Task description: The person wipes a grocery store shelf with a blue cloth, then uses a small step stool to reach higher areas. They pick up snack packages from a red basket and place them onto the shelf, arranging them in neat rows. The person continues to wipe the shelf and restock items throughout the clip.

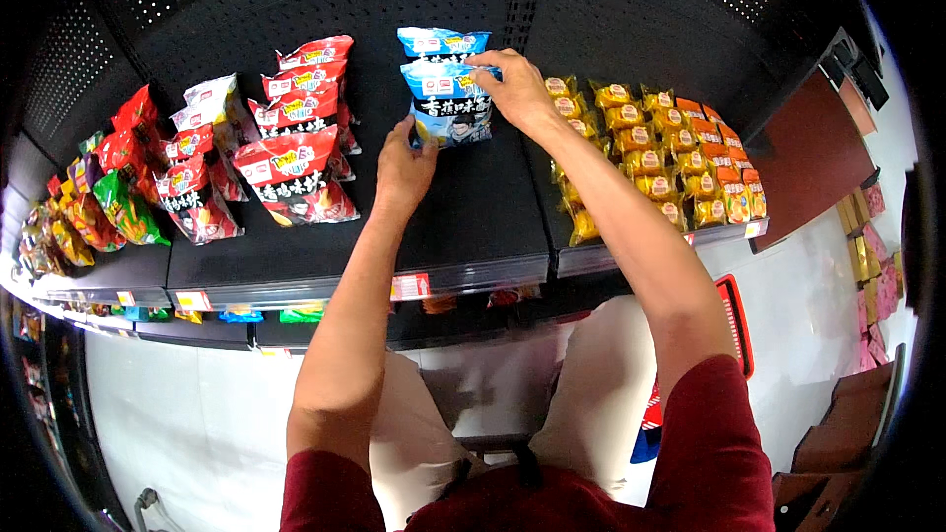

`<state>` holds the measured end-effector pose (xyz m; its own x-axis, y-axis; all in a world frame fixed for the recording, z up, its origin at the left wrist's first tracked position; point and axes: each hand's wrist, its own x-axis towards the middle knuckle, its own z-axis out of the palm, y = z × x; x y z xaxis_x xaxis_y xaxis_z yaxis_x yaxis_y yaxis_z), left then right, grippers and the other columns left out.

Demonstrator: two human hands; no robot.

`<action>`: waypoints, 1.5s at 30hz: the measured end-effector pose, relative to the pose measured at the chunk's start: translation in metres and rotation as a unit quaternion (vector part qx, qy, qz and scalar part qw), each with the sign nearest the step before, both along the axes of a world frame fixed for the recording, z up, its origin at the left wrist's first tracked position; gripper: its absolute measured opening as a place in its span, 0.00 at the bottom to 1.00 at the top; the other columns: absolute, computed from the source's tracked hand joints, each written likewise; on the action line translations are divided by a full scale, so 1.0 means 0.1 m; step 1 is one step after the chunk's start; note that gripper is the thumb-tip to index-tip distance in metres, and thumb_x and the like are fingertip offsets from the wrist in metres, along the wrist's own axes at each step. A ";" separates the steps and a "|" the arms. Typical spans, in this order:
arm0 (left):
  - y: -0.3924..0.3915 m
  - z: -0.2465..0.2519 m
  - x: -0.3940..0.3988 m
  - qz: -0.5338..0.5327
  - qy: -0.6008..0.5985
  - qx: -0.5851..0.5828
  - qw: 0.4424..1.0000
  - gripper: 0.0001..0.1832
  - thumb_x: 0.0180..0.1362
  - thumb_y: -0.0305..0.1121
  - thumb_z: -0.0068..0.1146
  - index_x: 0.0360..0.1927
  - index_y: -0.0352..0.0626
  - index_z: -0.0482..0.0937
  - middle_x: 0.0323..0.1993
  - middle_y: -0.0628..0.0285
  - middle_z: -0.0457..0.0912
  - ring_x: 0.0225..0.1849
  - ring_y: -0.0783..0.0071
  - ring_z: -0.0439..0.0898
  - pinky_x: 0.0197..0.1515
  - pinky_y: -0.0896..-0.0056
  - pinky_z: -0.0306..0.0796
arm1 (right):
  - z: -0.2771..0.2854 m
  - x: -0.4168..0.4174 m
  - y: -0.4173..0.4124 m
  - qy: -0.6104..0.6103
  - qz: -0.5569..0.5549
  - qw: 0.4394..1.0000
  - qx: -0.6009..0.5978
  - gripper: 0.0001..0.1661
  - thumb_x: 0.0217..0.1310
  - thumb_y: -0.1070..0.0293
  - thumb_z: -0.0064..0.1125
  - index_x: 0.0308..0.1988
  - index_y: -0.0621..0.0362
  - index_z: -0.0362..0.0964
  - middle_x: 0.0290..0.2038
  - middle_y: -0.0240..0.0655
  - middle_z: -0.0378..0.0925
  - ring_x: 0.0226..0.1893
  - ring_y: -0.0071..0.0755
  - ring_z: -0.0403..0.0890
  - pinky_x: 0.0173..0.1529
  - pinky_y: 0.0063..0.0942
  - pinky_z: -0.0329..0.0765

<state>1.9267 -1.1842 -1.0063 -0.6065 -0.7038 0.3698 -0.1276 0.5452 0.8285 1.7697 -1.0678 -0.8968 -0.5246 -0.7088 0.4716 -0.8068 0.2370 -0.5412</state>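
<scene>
A blue snack bag stands upright on the black shelf, held between my two hands. My left hand touches its lower left edge with fingers and thumb. Across the bag's upper right corner lie the bent fingers of my right hand. Directly behind it is a second blue snack bag, its top showing above the front one. To the left stands a row of red snack bags, one behind another. Rows of small yellow-wrapped cakes sit right of my right hand.
White and red bags and a green snack bag fill the shelf's left part. Price tags line the shelf's front edge. Orange packets stand far right. A red basket is on the floor beside my right arm.
</scene>
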 end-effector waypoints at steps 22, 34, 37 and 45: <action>-0.16 -0.05 -0.15 0.002 -0.015 0.081 0.997 0.30 0.61 0.34 0.59 0.65 0.38 0.68 0.55 0.44 0.79 0.48 0.59 0.84 0.53 0.63 0.75 | -0.98 -0.01 0.14 -0.275 -0.012 0.960 -0.042 0.28 0.63 0.67 0.57 0.61 0.65 0.66 0.49 0.48 0.80 0.49 0.41 0.82 0.54 0.32 0.77; -0.47 -0.39 -0.25 0.044 0.040 -0.068 0.996 0.23 0.60 0.34 0.61 0.55 0.31 0.73 0.50 0.46 0.80 0.45 0.57 0.83 0.49 0.63 0.76 | -0.60 0.42 1.15 -0.333 0.087 0.928 -0.142 0.20 0.71 0.71 0.49 0.61 0.59 0.68 0.55 0.42 0.76 0.51 0.32 0.79 0.49 0.30 0.82; -0.29 -0.25 -0.10 0.029 0.055 -0.017 0.998 0.15 0.64 0.37 0.59 0.47 0.36 0.76 0.39 0.56 0.81 0.37 0.68 0.81 0.41 0.69 0.76 | -0.51 0.58 1.84 -0.351 0.080 0.916 -0.176 0.19 0.73 0.67 0.49 0.60 0.58 0.69 0.53 0.37 0.77 0.50 0.27 0.79 0.45 0.26 0.82; 0.56 0.33 0.21 -0.246 -0.122 0.069 0.959 0.14 0.71 0.40 0.51 0.47 0.42 0.81 0.34 0.67 0.83 0.32 0.84 0.78 0.33 0.81 0.68 | -1.25 0.38 4.51 -0.330 -0.263 0.868 -0.261 0.16 0.73 0.66 0.50 0.56 0.58 0.74 0.45 0.37 0.80 0.42 0.30 0.82 0.40 0.27 0.84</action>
